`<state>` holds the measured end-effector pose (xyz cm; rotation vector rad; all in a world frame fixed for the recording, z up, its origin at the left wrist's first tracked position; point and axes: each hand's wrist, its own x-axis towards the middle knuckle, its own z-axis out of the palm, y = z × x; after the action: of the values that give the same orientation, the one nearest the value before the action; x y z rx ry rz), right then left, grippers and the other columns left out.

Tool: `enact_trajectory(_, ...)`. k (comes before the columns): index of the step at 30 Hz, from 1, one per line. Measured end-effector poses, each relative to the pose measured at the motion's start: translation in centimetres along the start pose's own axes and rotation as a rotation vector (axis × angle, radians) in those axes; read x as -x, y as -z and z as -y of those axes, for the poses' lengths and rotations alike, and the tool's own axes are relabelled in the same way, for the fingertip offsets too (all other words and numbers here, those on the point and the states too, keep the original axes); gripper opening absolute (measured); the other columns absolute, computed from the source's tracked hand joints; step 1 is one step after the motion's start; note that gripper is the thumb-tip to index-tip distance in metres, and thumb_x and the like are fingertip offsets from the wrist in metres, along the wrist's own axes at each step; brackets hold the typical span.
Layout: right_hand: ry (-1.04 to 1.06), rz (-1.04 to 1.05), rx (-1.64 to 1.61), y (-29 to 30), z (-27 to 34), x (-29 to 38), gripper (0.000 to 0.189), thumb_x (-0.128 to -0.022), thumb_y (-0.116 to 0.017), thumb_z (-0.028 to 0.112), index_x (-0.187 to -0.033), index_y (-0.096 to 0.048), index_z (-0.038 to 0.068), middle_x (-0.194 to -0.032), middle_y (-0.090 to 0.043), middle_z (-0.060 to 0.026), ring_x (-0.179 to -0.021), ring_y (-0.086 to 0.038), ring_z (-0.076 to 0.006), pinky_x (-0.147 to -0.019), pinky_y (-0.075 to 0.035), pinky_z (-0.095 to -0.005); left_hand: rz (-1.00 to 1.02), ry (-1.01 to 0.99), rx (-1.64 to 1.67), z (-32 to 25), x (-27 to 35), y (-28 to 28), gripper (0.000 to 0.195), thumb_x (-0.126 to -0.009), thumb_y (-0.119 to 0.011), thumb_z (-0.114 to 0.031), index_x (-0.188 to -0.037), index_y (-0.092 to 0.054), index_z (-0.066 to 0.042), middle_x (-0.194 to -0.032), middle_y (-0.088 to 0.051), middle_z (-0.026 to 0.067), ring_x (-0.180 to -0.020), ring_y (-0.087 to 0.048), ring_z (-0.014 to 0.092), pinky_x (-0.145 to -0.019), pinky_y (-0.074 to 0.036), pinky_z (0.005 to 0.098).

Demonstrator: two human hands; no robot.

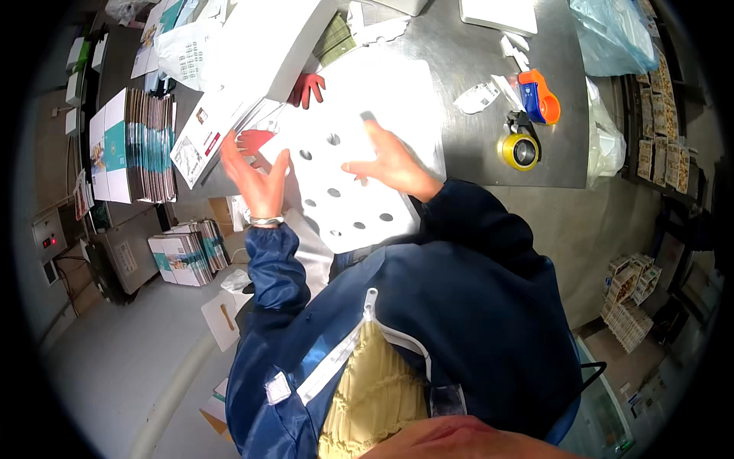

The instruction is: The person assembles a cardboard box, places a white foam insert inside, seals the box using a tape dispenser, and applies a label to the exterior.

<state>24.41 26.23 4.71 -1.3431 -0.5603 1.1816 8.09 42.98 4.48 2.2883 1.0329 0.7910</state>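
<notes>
A bright white sheet with dark round holes (390,86) lies over the near edge of the table and reaches down towards my body. Over its middle is my right hand (398,163), thumb and fingers spread. Whether it touches the sheet is hard to tell in the glare. My left hand (252,181) is at the sheet's left edge, thumb and fingers apart, nothing plainly held. Just beyond its fingers shows a red glove (253,142). Another red glove piece (308,90) pokes out beside a large white box (269,51). A printed white card (198,140) lies left of my left hand.
On the right of the metal table (476,155) are an orange and blue tape dispenser (536,97), a yellow tape roll (519,152) and a torn label (477,97). Bluish plastic bags (613,37) sit at its right edge. Flattened cartons (135,146) are stacked at left.
</notes>
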Motion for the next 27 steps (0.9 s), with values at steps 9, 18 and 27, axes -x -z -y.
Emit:
enact_trajectory(9, 0.004, -0.008, -0.062, -0.9, -1.1, -1.5, 0.045, -0.081, -0.072, 0.023, -0.109, -0.05, -0.004, -0.096, -0.059, -0.0111, -0.074, -0.059, -0.0111, -0.058, -0.049, -0.0252, 0.693, -0.195, -0.207, -6.7, -6.6, -2.7, 0.06, -0.075, -0.071, -0.05, -0.117, -0.056, -0.01, -0.075, -0.065, 0.0105, -0.067, -0.062, 0.03, -0.061, -0.046, 0.0372)
enact_trajectory(18, -0.123, -0.193, 0.197, -1.1, -1.0, -1.0, 0.044, -0.082, -0.071, 0.022, -0.113, -0.052, -0.002, -0.089, -0.06, -0.0071, -0.06, -0.057, -0.0093, -0.051, -0.047, -0.0252, 0.732, -0.137, -0.226, -6.2, -6.5, -5.0, 0.065, -0.074, -0.064, -0.063, -0.117, -0.057, -0.015, -0.068, -0.059, 0.0081, -0.066, -0.061, 0.027, -0.059, -0.045, 0.0378)
enact_trajectory(27, -0.141, -0.27, 0.463, -1.2, -0.3, -1.3, 0.052, -0.079, -0.07, 0.033, -0.106, -0.049, -0.006, -0.072, -0.064, -0.016, -0.059, -0.065, -0.0224, -0.058, -0.05, -0.0331, 0.847, -0.018, -0.137, -4.7, -7.2, -5.9, 0.054, -0.08, -0.063, -0.057, -0.117, -0.057, -0.018, -0.065, -0.055, 0.0058, -0.06, -0.057, 0.02, -0.055, -0.042, 0.0335)
